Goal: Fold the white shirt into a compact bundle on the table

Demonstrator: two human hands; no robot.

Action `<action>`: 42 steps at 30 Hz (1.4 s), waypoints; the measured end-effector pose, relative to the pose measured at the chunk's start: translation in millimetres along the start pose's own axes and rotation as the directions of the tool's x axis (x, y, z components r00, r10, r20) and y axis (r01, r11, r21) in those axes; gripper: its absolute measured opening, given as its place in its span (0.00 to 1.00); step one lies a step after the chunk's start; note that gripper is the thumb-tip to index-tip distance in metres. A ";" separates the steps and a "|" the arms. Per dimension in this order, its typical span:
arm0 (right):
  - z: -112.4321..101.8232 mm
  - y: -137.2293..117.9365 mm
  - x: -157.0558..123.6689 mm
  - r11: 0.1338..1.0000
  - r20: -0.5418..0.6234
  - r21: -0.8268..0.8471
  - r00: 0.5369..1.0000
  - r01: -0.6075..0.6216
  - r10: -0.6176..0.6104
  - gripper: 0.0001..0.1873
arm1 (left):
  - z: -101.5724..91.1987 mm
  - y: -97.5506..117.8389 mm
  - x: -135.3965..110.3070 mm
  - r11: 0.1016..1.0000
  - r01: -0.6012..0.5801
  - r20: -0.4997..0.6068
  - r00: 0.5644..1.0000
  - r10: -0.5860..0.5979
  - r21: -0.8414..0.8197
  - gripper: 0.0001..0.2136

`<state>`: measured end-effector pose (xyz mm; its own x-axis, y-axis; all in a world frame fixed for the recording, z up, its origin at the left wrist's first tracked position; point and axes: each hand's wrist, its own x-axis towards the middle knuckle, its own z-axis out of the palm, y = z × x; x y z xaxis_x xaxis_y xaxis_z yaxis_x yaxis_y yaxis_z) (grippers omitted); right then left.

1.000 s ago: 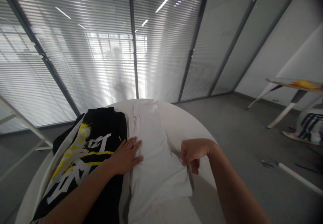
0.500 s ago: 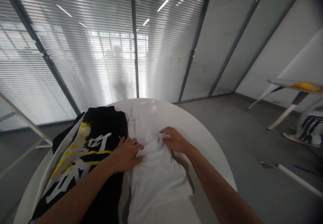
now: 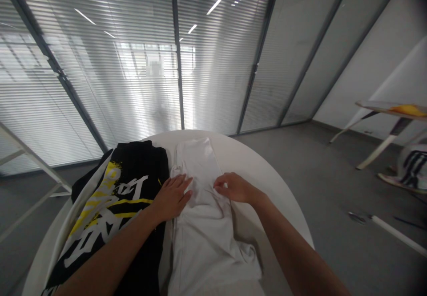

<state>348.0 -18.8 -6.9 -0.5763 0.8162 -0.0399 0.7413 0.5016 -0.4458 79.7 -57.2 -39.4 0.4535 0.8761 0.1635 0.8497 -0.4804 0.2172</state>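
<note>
A long white garment [image 3: 203, 238] lies lengthwise on a round white table [image 3: 267, 171]. My left hand [image 3: 173, 196] rests flat with fingers spread on the garment's left edge, where it meets a black shirt [image 3: 126, 189] printed in yellow and white. My right hand [image 3: 235, 187] sits on the garment's right side at mid-length, fingers curled and pinching the cloth. The fabric is drawn in narrow between my hands and bunches into wrinkles at the near right corner.
Glass walls with blinds stand behind the table. At the right are another table [image 3: 390, 109] with something yellow on it, a striped object [image 3: 412, 164] and a white rod [image 3: 396, 236] on the grey floor. A white frame [image 3: 30, 162] stands at the left.
My right hand left the garment's right edge, moved onto the cloth and pulled the right side inward, so the garment is narrower and wrinkled at its near corner. My left hand stayed pressed down.
</note>
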 end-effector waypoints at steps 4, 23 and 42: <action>16.4 2.7 11.0 0.987 -0.201 -0.098 0.968 0.130 -0.147 0.17 | 0.5 -5.0 -0.7 1.000 -0.001 0.076 0.997 0.001 -0.002 0.25; 24.2 -0.3 16.3 0.991 -0.213 -0.123 0.974 0.055 -0.081 0.25 | -1.7 -5.3 6.1 1.000 0.018 -0.051 0.999 -0.019 -0.017 0.23; 27.5 4.9 27.4 0.973 -0.351 -0.033 0.914 -0.227 0.202 0.14 | -6.8 -18.7 11.9 0.857 0.194 -0.135 0.948 -0.289 -0.477 0.14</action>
<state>326.4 -1.9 -34.8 -0.2569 0.9481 0.1873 0.8640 0.3122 -0.3950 67.4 -38.1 -35.0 0.1477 0.9637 0.2224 0.6883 -0.2616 0.6766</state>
